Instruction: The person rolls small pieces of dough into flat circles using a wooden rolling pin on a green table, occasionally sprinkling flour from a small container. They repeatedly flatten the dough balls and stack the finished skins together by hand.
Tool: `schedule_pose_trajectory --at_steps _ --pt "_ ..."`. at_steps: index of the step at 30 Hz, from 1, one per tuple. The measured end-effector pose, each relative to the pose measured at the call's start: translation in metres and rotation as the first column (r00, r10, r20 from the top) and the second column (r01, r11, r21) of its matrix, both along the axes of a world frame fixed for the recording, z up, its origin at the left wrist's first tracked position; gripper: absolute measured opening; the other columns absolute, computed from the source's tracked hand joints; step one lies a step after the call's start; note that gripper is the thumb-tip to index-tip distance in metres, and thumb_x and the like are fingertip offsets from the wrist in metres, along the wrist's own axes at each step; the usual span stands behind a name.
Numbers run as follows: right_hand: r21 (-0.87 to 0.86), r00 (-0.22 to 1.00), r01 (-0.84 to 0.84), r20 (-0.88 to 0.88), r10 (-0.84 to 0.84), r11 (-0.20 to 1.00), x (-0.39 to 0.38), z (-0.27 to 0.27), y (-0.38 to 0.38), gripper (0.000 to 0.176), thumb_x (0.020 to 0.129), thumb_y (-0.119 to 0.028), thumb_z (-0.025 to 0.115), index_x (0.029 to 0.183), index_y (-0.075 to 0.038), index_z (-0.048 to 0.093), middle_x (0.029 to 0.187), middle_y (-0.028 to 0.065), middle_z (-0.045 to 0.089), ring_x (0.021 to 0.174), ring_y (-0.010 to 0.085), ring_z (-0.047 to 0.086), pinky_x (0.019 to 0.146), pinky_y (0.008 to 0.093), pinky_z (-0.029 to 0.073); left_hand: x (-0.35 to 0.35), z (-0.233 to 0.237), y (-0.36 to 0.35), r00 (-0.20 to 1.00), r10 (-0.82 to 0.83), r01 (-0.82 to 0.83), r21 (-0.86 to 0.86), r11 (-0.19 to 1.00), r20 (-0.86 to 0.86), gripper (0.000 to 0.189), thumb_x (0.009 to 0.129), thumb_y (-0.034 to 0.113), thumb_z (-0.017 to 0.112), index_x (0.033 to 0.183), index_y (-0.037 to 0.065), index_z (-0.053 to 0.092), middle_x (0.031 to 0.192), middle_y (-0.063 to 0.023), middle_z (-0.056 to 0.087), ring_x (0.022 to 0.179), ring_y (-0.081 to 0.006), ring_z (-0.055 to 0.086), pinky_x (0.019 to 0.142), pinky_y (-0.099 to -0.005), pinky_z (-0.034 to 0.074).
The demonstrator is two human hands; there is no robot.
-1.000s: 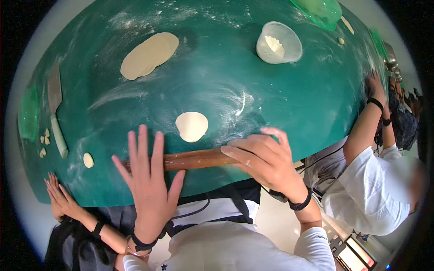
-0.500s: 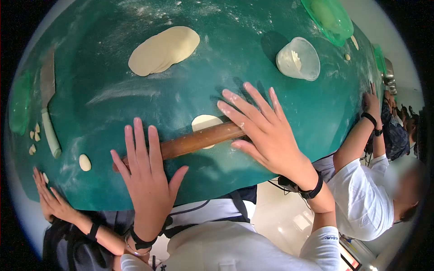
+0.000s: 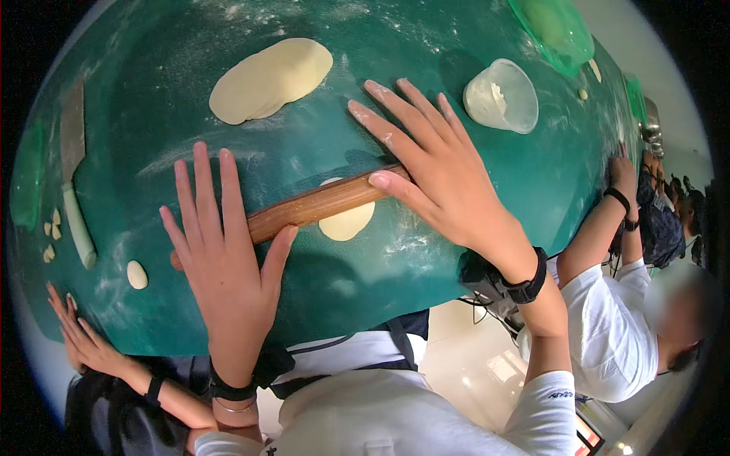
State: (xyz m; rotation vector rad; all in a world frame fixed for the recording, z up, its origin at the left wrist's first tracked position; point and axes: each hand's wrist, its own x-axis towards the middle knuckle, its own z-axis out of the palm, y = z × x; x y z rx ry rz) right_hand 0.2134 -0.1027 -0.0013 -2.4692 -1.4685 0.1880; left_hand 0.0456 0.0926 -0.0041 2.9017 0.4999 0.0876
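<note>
A wooden rolling pin (image 3: 315, 204) lies aslant across a small round dough wrapper (image 3: 347, 221) on the green table. My left hand (image 3: 228, 266) rests flat over the pin's left end, fingers stretched out and pointing away from me. Over the pin's right end lies my right hand (image 3: 449, 175), palm down with its fingers spread and dusted with flour. The pin covers the middle of the wrapper. A small dough piece (image 3: 137, 275) sits to the left of my left hand. Beyond the pin is an overlapping stack of wrappers (image 3: 271, 81).
A cleaver (image 3: 74, 152) lies at the left, near several small dough bits. A clear tub of flour (image 3: 501, 96) and a green bowl (image 3: 553, 34) stand far right. A co-worker's hands (image 3: 87, 342) are at the left edge; another person (image 3: 608, 319) works at the right.
Both my hands have pushed forward, away from me, rolling the pin from the near part of the wrapper towards its far part. More of the wrapper's near side now shows.
</note>
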Motion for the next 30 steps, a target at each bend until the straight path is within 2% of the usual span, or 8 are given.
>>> schedule_pose_trajectory --at_steps 11,12,18,21,22,25,26,30 --pt "-0.070 0.993 0.069 -0.091 -0.076 0.995 -0.058 0.009 -0.038 0.076 0.085 -0.034 0.070 0.152 -0.017 0.037 0.156 0.0051 0.038 0.144 0.0307 0.034 0.118 0.0590 0.021 -0.042 0.005 -0.028 0.993 -0.065 0.061 -0.044 0.997 -0.098 0.088 0.088 0.046 0.064 0.154 0.002 0.027 0.159 -0.0177 0.030 0.147 -0.0393 0.026 0.114 -0.0669 0.017" --pt "0.011 0.991 0.107 -0.077 -0.106 0.994 -0.062 0.005 -0.038 0.070 0.082 -0.029 0.073 0.145 -0.017 0.047 0.144 0.0050 0.051 0.135 0.0260 0.045 0.118 0.0564 0.022 -0.044 0.006 -0.028 0.995 -0.066 0.059 -0.090 0.994 -0.077 0.085 0.087 0.042 0.065 0.153 0.002 0.030 0.157 -0.0172 0.033 0.146 -0.0390 0.028 0.114 -0.0666 0.017" --pt "0.296 0.989 0.118 0.050 -0.139 0.948 -0.077 -0.019 -0.046 0.048 0.075 -0.016 0.077 0.122 -0.017 0.066 0.106 0.0015 0.065 0.102 0.0224 0.060 0.109 0.0488 0.030 -0.038 0.008 -0.032 0.975 -0.141 0.194 -0.343 0.919 0.172 0.062 0.079 0.017 0.075 0.137 0.009 0.056 0.141 -0.0099 0.055 0.134 -0.0328 0.047 0.114 -0.0582 0.023" --pt "0.306 0.975 0.078 0.175 -0.136 0.949 -0.080 -0.024 -0.048 0.052 0.071 -0.020 0.079 0.121 -0.022 0.067 0.110 -0.0043 0.064 0.102 0.0143 0.060 0.108 0.0433 0.035 -0.023 0.010 -0.039 0.949 -0.205 0.297 -0.462 0.836 0.240 0.058 0.079 0.010 0.073 0.135 0.009 0.057 0.140 -0.0099 0.057 0.134 -0.0306 0.049 0.117 -0.0532 0.024" --pt "0.311 0.973 0.071 0.186 -0.134 0.948 -0.081 -0.024 -0.049 0.051 0.072 -0.021 0.079 0.121 -0.022 0.068 0.109 -0.0046 0.064 0.101 0.0138 0.059 0.108 0.0433 0.035 -0.017 0.010 -0.041 0.934 -0.223 0.328 -0.426 0.843 0.277 0.048 0.080 0.006 0.072 0.127 0.008 0.063 0.129 -0.0091 0.065 0.123 -0.0292 0.059 0.111 -0.0498 0.036" --pt "0.320 0.969 0.057 0.211 -0.130 0.946 -0.081 -0.023 -0.051 0.048 0.074 -0.021 0.076 0.122 -0.023 0.068 0.107 -0.0054 0.063 0.099 0.0124 0.059 0.107 0.0431 0.036 -0.008 0.003 -0.043 0.905 -0.193 0.378 -0.508 0.774 0.379 0.036 0.080 0.006 0.075 0.115 0.006 0.069 0.114 -0.0098 0.071 0.105 -0.0276 0.068 0.095 -0.0435 0.048" --pt "0.321 0.968 0.054 0.215 -0.128 0.945 -0.082 -0.023 -0.051 0.048 0.075 -0.021 0.074 0.122 -0.023 0.068 0.106 -0.0055 0.063 0.098 0.0120 0.059 0.107 0.0430 0.036 -0.005 0.004 -0.041 0.885 -0.177 0.398 -0.503 0.767 0.430 0.029 0.081 0.003 0.074 0.109 0.003 0.070 0.105 -0.0128 0.073 0.092 -0.0294 0.071 0.082 -0.0363 0.055" --pt "0.360 0.968 0.028 0.223 -0.116 0.932 -0.081 -0.022 -0.054 0.041 0.079 -0.020 0.070 0.120 -0.022 0.071 0.104 -0.0057 0.065 0.098 0.0109 0.060 0.107 0.0419 0.035 -0.010 0.013 -0.035 0.962 0.018 0.189 -0.717 0.671 0.271 0.018 0.088 0.002 0.069 0.106 0.001 0.070 0.102 -0.0133 0.073 0.086 -0.0187 0.072 0.076 -0.0306 0.056"
